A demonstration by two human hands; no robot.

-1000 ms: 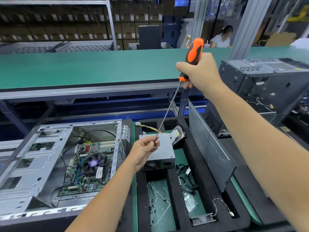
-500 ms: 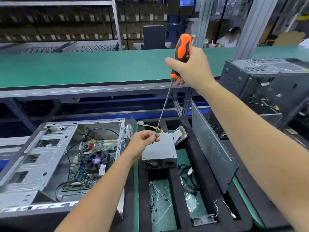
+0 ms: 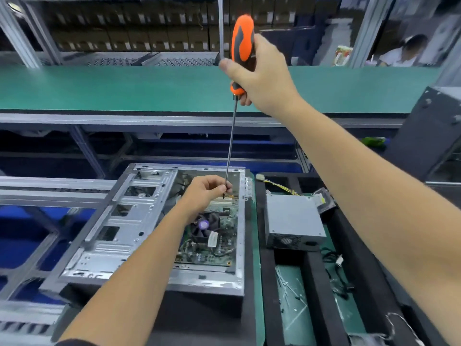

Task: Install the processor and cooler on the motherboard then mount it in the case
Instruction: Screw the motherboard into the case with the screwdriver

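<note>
1. Here the motherboard point(image 3: 212, 236) lies flat inside the open case point(image 3: 129, 226), its cooler point(image 3: 204, 224) with a purple-centred fan seated on it; the case rests on the dark surface point(image 3: 194, 328), towards its left edge.
2. The left hand point(image 3: 203, 193) hovers over the board's far end, fingers pinching the tip of the screwdriver point(image 3: 241, 53).
3. The right hand point(image 3: 259, 76) grips the orange handle, fingers curled round it, the shaft hanging almost upright.
4. Just right of the case, a grey power supply point(image 3: 291, 221) sits in a black foam tray point(image 3: 314, 283) among loose cables.
</note>
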